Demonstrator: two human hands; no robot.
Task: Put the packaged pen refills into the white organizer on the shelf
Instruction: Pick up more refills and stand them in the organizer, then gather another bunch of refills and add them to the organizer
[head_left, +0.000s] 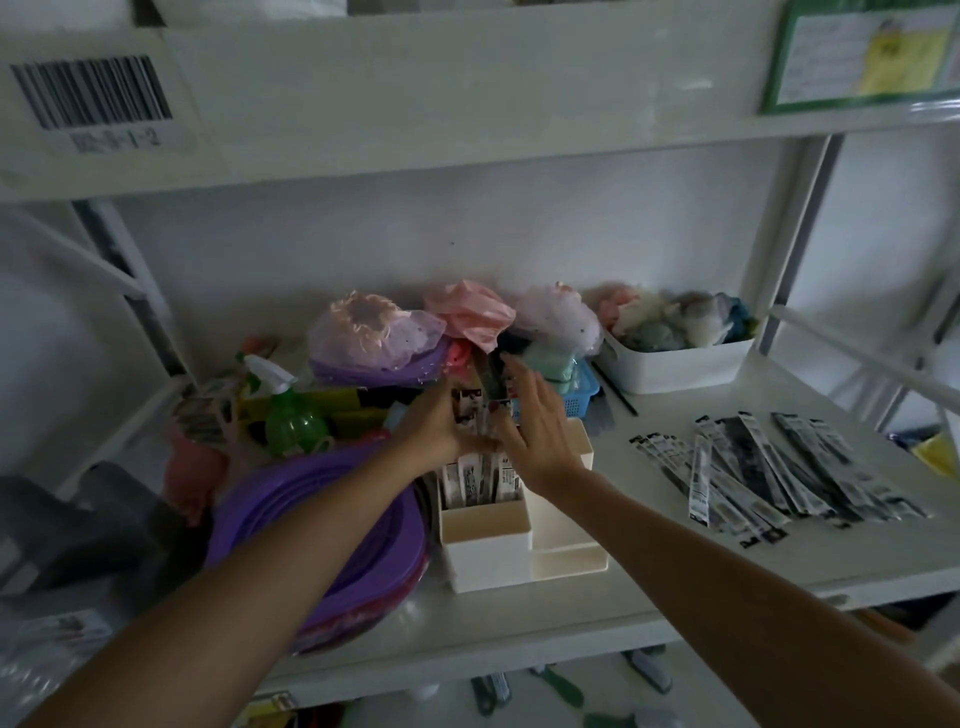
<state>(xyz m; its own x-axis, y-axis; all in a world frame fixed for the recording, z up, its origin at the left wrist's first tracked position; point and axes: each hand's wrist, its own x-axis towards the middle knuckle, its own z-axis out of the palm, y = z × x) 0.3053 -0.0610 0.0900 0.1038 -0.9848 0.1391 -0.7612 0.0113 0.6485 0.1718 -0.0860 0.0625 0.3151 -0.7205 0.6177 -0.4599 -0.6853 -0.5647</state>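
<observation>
A white organizer (498, 551) with several compartments stands on the shelf, just right of the purple plates. Packaged pen refills (480, 480) stand upright in its back left compartment. Both hands are at the tops of those packs: my left hand (436, 423) presses them from the left, and my right hand (540, 426) rests against them from the right with its fingers spread. Farther right, a loose pile of packaged pen refills (769, 467) lies flat on the shelf.
A stack of purple plates (332, 535) sits left of the organizer, a green spray bottle (291, 415) behind them. Bagged items, a blue basket (576, 389) and a white bin (675, 364) line the back. The upper shelf edge (467, 93) hangs overhead.
</observation>
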